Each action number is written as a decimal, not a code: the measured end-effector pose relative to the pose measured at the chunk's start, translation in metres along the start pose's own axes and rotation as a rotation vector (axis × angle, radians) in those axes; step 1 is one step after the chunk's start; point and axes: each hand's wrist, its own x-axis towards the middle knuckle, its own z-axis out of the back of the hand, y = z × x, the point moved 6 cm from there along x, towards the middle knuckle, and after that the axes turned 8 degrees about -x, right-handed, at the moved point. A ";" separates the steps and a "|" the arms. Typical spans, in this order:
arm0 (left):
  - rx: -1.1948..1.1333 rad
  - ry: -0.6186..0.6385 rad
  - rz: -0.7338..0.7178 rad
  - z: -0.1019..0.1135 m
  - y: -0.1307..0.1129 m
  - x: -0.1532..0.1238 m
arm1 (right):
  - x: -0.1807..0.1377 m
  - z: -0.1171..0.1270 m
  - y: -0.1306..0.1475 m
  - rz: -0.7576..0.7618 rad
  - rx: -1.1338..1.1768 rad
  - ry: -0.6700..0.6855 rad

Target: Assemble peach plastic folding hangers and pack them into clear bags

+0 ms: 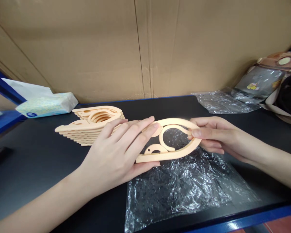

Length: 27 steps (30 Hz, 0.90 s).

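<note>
A peach-coloured folding clothes hanger (177, 154), folded into a loop with its curved hook lying inside, is held up between both hands. My left hand (118, 150) is closed on its left end, with the fingers over the top and the thumb underneath. My right hand (214, 136) pinches the rounded right end between thumb and fingers. Behind my left hand lies a neat stack of matching folded hangers (87, 126), partly hidden by the fingers. Below the held hanger, a clear plastic bag (184, 187) lies flat and crinkled on the black table (70, 197).
A pack of tissues (49, 103) rests at the back left. At the back right are another clear plastic bag (223, 103) and a transparent bottle with a brown lid (262, 79). A cardboard wall (99, 48) stands behind the table, whose front edge is blue.
</note>
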 end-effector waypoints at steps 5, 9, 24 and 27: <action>-0.161 0.028 0.107 -0.004 0.005 -0.003 | 0.001 0.001 -0.002 -0.005 -0.026 0.027; -0.213 0.030 0.150 -0.005 0.008 -0.004 | 0.002 0.002 -0.003 0.003 -0.039 0.035; -0.236 -0.019 0.165 -0.003 0.007 -0.004 | -0.003 0.004 0.013 0.141 -0.490 -0.082; -0.254 -0.032 0.180 -0.002 0.004 -0.004 | -0.011 0.000 0.028 0.410 -0.833 -0.224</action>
